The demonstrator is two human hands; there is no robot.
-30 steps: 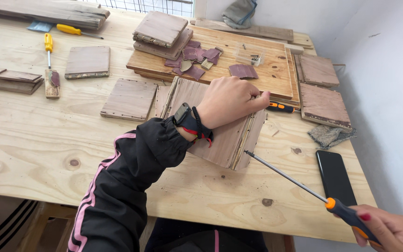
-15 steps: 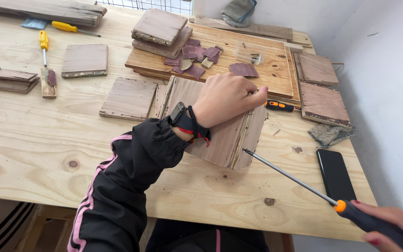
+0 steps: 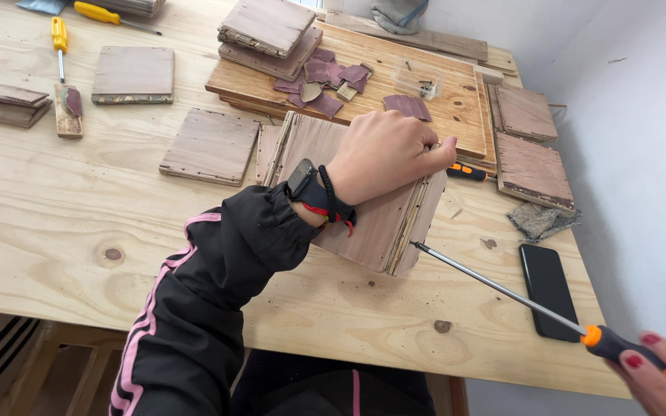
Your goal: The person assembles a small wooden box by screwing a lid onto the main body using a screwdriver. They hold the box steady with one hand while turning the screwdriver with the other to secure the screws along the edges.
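My left hand (image 3: 389, 154) presses down on a stack of thin plywood panels (image 3: 364, 223) standing tilted on the workbench (image 3: 55, 223), fingers curled over its far top edge. A black watch and cords sit on that wrist. My right hand (image 3: 660, 368) at the bottom right grips the orange and black handle of a long screwdriver (image 3: 502, 289). Its metal tip touches the near right edge of the panel stack.
A black phone (image 3: 549, 290) lies near the right table edge beside a grey rag (image 3: 539, 220). Loose wood squares (image 3: 211, 145), a large board with scraps (image 3: 395, 77) and yellow screwdrivers (image 3: 58, 42) lie across the back. A white wall stands at right.
The view has shifted slightly. My right hand with the screwdriver has slid lower and further right in view, while the tip stays at the panel edge. My left hand has stayed on the stack.
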